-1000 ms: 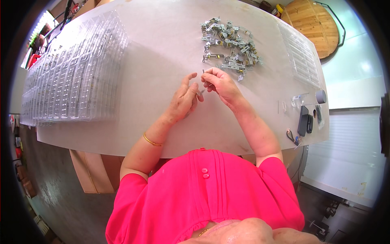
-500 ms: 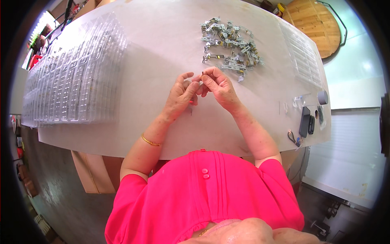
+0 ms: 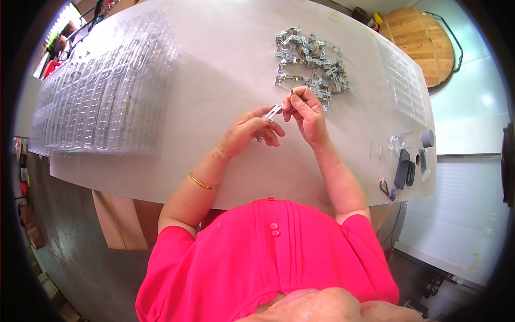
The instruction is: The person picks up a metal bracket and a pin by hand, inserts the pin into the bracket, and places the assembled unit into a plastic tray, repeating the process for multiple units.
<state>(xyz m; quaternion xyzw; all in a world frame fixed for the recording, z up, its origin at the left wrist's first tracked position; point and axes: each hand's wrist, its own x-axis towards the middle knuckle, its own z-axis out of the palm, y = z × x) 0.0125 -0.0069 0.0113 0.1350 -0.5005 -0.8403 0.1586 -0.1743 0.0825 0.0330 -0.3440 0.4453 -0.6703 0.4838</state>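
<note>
My left grip [image 3: 248, 132] is closed only at thumb and forefinger, and between them it has a silvery metal strip [image 3: 273, 112]; the other fingers of this hand are loosely curled, away from the strip. The strip lies in front of my left palm, and its long axis goes slanting, from near me on the left to farther away on the right, so the far end points to my right grip [image 3: 308, 118]. This right one is pinched together, with a small dark piece [image 3: 292, 92] standing up from the fingertips; what kind of piece it is, I cannot tell. The end of the strip is just beside my right fingers, but whether they touch I cannot say. Both hands are above the counter [image 3: 214, 80], not resting on it. The heap of metal parts [image 3: 316, 61] is beyond my right hand, which is the nearer one to it.
</note>
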